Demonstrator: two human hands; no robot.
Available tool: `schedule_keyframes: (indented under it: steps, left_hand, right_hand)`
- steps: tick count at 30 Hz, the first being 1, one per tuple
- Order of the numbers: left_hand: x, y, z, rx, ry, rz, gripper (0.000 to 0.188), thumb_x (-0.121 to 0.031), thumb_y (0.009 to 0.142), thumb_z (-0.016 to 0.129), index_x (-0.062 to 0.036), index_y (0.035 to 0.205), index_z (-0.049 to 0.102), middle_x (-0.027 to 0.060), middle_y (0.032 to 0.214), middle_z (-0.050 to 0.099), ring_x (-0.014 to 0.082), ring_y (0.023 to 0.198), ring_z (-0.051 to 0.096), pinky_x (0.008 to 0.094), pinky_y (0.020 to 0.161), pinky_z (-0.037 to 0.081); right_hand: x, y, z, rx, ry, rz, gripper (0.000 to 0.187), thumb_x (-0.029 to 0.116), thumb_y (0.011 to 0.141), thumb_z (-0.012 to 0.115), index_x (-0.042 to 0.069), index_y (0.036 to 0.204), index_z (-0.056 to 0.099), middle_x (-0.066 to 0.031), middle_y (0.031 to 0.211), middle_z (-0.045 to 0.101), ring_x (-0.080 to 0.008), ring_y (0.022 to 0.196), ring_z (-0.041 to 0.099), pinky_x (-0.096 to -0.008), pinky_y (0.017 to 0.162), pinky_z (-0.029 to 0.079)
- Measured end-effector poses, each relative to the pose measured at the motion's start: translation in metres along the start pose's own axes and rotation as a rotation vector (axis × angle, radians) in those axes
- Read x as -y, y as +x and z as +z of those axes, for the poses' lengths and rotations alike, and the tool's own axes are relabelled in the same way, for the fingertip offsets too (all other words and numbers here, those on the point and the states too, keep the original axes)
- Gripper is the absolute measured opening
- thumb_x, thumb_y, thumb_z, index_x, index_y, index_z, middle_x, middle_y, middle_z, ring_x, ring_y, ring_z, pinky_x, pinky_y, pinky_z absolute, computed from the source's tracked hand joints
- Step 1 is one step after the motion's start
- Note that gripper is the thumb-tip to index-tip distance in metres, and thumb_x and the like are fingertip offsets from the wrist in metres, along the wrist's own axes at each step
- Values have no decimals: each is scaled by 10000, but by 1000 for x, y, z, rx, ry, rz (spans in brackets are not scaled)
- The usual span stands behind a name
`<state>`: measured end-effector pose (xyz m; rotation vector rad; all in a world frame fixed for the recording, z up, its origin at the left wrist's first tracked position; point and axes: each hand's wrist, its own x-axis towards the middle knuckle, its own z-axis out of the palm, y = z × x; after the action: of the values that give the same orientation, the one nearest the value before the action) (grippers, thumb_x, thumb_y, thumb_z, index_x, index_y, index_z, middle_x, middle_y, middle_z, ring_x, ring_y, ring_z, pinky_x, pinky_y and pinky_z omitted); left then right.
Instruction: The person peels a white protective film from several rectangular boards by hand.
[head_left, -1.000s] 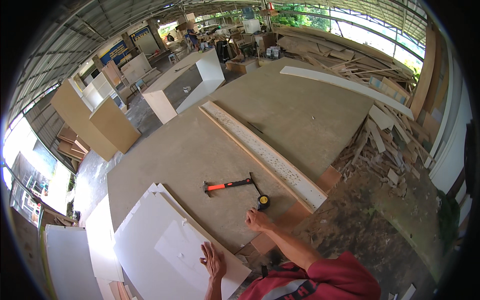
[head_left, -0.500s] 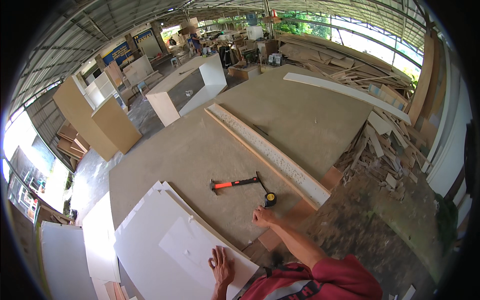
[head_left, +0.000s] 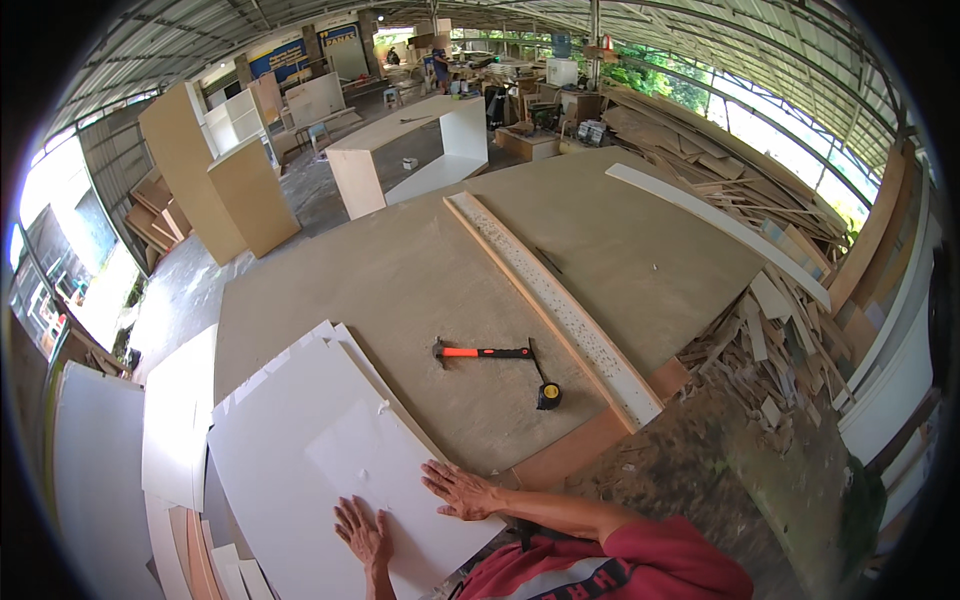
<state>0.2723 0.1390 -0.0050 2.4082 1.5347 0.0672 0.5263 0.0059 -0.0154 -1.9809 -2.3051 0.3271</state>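
Both hands rest on a stack of white panels at the near left of a wide brown work table. My left hand lies with spread fingers near the panels' close edge. My right hand is flat on the top panel's right side, fingers apart and holding nothing. Beyond them, on the table, lies a hammer with an orange and black handle. A black and yellow tape measure sits to its right, with a thin dark bar between the two.
A long shallow wooden channel, speckled white inside, crosses the table. A white strip lies at the far right edge. Wood scraps heap beside the table. Cabinet carcasses stand at far left; a person is in the background.
My right hand has moved left from beside the tape measure onto the white panels, its fingers opening out. My left hand has shifted left on the panel. The whole view has turned slightly.
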Motion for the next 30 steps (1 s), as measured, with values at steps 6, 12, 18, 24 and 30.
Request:
schedule_keyframes:
  steps: [6,12,18,24,30]
  left_hand:
    - [6,2,-8,-66,-18,-120,714,-444,1062,431,-114,1657,214,105,1745,96,325,1607,41,511,1285,-11]
    - [3,0,-10,-46,-35,-146,724,-457,1059,439,-125,1660,209,104,1745,101,324,1608,39,511,1286,-5]
    - [3,1,-5,-57,-33,-121,713,-475,1059,432,-142,1657,231,95,1745,103,325,1608,43,517,1286,3]
    - [-1,8,-4,-124,-39,-78,700,-476,1063,426,-142,1652,252,99,1741,129,333,1605,63,524,1285,14]
    - [9,-10,-1,-66,2,-140,693,-460,1062,441,-138,1649,261,98,1738,144,327,1603,78,523,1284,24]
  right_hand:
    - [10,5,-8,4,7,-13,869,587,1061,328,-55,1620,156,-260,1710,44,-387,1598,-4,-531,1290,17]
    - [15,29,4,-79,13,17,878,604,1051,334,-48,1619,179,-248,1710,90,-390,1595,42,-547,1286,35]
    - [-1,63,10,-176,-2,136,840,576,1060,331,-34,1621,196,-214,1715,131,-350,1598,89,-560,1281,82]
    - [-16,69,-1,-290,124,241,717,448,1064,385,-17,1598,269,-160,1692,246,-307,1577,202,-562,1265,168]
    - [-10,77,-9,-183,114,248,654,417,1036,468,-4,1528,379,-144,1599,381,-331,1490,312,-549,1218,260]
